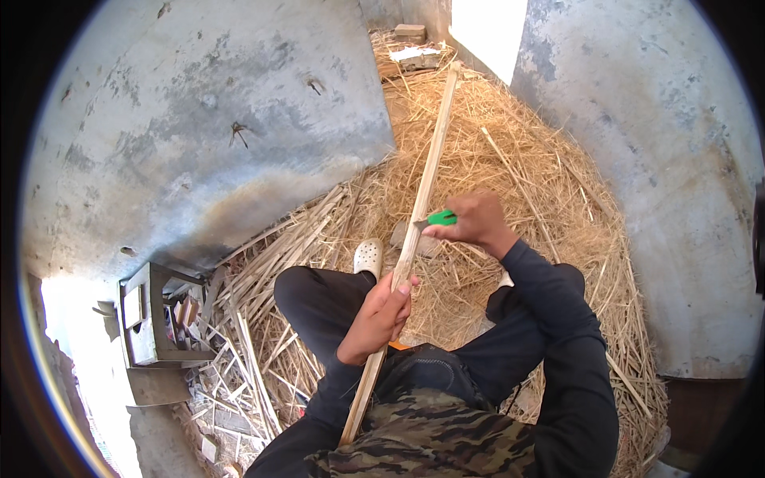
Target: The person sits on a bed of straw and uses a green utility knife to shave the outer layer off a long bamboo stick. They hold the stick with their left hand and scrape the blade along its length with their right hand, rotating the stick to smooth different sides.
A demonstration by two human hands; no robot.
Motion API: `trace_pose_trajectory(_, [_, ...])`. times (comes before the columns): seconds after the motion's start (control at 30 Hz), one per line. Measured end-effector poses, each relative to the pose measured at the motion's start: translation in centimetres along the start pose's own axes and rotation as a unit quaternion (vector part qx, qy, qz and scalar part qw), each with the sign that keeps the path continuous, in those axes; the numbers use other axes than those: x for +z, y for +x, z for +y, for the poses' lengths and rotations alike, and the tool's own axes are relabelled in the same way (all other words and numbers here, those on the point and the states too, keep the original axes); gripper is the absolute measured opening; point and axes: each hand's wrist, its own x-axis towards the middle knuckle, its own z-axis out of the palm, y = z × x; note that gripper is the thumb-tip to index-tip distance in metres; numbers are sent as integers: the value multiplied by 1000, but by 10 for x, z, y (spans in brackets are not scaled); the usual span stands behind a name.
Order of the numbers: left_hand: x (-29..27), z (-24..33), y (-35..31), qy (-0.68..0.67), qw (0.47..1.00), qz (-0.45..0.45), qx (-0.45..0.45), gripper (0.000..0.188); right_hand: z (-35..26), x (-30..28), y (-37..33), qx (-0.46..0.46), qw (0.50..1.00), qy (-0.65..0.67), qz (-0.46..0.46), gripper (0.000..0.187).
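A long, pale wooden strip [434, 159] slants up and away from my lap toward the far heap of shavings. My left hand [379, 320] is wrapped round its lower part, and its near end lies against my camouflage-patterned top. My right hand [478, 218] is closed on a green-handled knife [442, 217]. The knife's short blade touches the strip's right side, a little beyond my left hand. Part of the green handle is hidden inside my fingers.
Shavings and straw-like slivers [558, 203] cover the floor around my legs. Split strips [295, 247] are piled at left, near a small wooden cabinet [149, 319]. Stained grey walls [649, 159] rise on both sides. Bricks [410, 30] lie at the far end.
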Motion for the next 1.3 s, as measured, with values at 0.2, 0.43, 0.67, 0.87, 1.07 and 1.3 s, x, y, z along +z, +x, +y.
trace_pose_trajectory(0.2, [1, -6, -1, -14, 1000, -6, -1, 29, 34, 12, 8, 13, 1000, -6, 28, 76])
trace_pose_trajectory(0.43, [6, -8, -15, -9, 999, -41, -21, 31, 73, 1, 16, 127, 990, -67, -3, 76])
trace_pose_trajectory(0.67, [13, -12, -23, 11, 997, -65, -36, 33, 120, -11, 24, 140, 980, -140, 2, 78])
trace_pose_trajectory(0.87, [23, -19, -37, 29, 991, -108, -76, 31, 171, -37, 27, 361, 931, -18, 53, 83])
trace_pose_trajectory(1.07, [26, -31, -38, 17, 986, -125, -106, 32, 241, -25, -6, 312, 938, -150, -10, 89])
trace_pose_trajectory(1.3, [33, -17, -68, 66, 963, -169, -200, 27, 298, -31, -85, 655, 737, -69, -153, 95])
